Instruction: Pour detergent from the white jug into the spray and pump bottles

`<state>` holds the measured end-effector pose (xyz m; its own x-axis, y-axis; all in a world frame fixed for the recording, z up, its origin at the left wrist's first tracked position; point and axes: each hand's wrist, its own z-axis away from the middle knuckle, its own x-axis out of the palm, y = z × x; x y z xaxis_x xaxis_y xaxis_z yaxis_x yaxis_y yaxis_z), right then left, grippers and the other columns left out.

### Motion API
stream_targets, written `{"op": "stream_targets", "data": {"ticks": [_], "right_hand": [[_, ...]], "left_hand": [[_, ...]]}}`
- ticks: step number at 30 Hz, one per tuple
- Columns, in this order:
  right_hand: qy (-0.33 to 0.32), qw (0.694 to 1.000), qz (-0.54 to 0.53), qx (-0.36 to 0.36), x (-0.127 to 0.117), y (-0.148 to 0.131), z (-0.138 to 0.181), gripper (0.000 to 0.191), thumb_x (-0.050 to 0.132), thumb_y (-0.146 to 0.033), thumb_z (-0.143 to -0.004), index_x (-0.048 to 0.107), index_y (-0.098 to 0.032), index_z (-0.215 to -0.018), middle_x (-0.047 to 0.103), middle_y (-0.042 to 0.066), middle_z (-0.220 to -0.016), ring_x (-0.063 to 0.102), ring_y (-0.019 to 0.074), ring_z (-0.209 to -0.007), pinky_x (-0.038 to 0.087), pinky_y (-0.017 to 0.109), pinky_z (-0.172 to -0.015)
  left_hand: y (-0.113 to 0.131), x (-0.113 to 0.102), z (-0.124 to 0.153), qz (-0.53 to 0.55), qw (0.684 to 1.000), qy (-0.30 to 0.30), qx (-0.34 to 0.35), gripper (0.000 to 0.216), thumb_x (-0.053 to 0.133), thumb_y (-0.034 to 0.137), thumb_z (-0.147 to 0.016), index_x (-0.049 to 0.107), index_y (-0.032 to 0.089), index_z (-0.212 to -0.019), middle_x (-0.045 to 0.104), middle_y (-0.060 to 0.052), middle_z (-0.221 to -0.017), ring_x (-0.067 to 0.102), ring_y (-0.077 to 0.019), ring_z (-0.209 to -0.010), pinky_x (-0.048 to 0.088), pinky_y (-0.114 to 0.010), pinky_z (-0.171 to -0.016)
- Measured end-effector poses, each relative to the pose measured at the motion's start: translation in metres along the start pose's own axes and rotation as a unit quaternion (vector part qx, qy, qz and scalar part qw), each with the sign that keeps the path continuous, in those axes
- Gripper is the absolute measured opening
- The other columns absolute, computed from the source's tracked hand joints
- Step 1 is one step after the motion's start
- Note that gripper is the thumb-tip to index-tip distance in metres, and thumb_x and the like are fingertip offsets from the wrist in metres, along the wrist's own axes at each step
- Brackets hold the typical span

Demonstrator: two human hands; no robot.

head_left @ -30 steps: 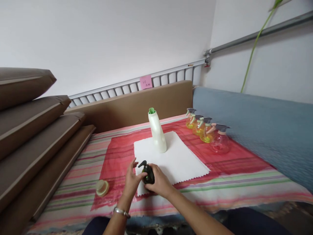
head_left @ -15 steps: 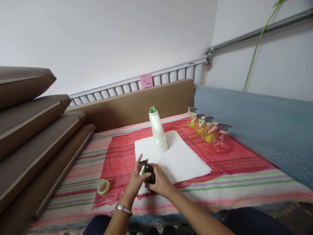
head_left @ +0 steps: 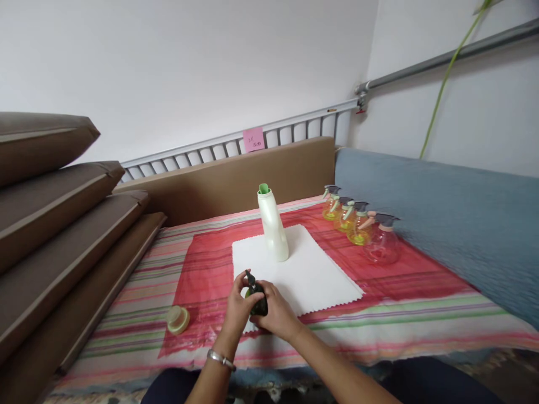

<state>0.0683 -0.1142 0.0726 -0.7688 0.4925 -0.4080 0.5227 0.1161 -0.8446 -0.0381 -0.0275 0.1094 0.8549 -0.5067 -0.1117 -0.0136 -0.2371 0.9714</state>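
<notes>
Both my hands are closed round a small dark green pump bottle (head_left: 256,300) at the near edge of a white cloth (head_left: 311,275). My right hand (head_left: 275,314) wraps its body from the right. My left hand (head_left: 238,308), with a silver bracelet at the wrist, pinches the black pump head at the top. Further back on the same cloth stands a tall cream bottle (head_left: 273,227) with an uncapped green neck.
A round cream cap (head_left: 177,320) lies on the striped cover to the left. Several small spray bottles (head_left: 357,230) line the right side on a red plastic sheet (head_left: 202,269). Brown cushions (head_left: 63,224) are stacked at left, a blue blanket (head_left: 455,224) at right.
My left fingers have closed onto the pump head, which has turned from pointing left to pointing away. The right hand keeps its hold on the bottle.
</notes>
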Motion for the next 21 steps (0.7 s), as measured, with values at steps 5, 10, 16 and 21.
{"op": "stream_targets", "data": {"ticks": [5,10,16,21], "right_hand": [[-0.003,1.0,0.001,-0.001,-0.001,-0.001,0.0,0.078,0.074,-0.018,-0.052,0.04,-0.022,-0.122,0.051,0.008,-0.118,0.05,0.0272,-0.11,0.041,0.041,-0.095],[0.002,1.0,-0.001,-0.001,0.001,0.001,0.0,0.077,0.074,-0.016,-0.051,0.04,-0.02,-0.12,0.049,0.011,-0.121,0.046,0.028,-0.114,0.037,0.043,-0.099],[0.002,1.0,-0.002,0.001,0.0,0.0,0.001,0.078,0.075,-0.017,-0.051,0.041,-0.02,-0.121,0.051,0.009,-0.119,0.049,0.0278,-0.111,0.04,0.042,-0.096],[0.005,1.0,-0.005,-0.002,0.001,-0.001,0.001,0.074,0.074,-0.019,-0.054,0.041,-0.018,-0.12,0.051,0.011,-0.118,0.049,0.0272,-0.111,0.04,0.042,-0.095]], "left_hand": [[0.004,-0.007,-0.002,0.04,0.992,-0.118,-0.027,0.069,0.072,0.02,-0.064,0.047,0.025,-0.128,0.066,-0.005,-0.098,0.058,-0.022,-0.102,0.043,-0.038,-0.092],[0.005,0.0,-0.001,-0.018,0.999,-0.029,-0.003,0.065,0.075,0.019,-0.057,0.055,0.022,-0.119,0.063,-0.007,-0.109,0.056,-0.0242,-0.106,0.038,-0.042,-0.097],[0.013,-0.004,-0.002,0.012,0.992,-0.129,-0.008,0.06,0.071,0.02,-0.064,0.053,0.023,-0.122,0.066,-0.006,-0.106,0.057,-0.0221,-0.103,0.042,-0.039,-0.095],[0.009,0.0,0.001,-0.05,0.998,-0.048,0.01,0.064,0.077,0.018,-0.056,0.056,0.02,-0.117,0.063,-0.008,-0.111,0.052,-0.0261,-0.111,0.033,-0.044,-0.103]]}}
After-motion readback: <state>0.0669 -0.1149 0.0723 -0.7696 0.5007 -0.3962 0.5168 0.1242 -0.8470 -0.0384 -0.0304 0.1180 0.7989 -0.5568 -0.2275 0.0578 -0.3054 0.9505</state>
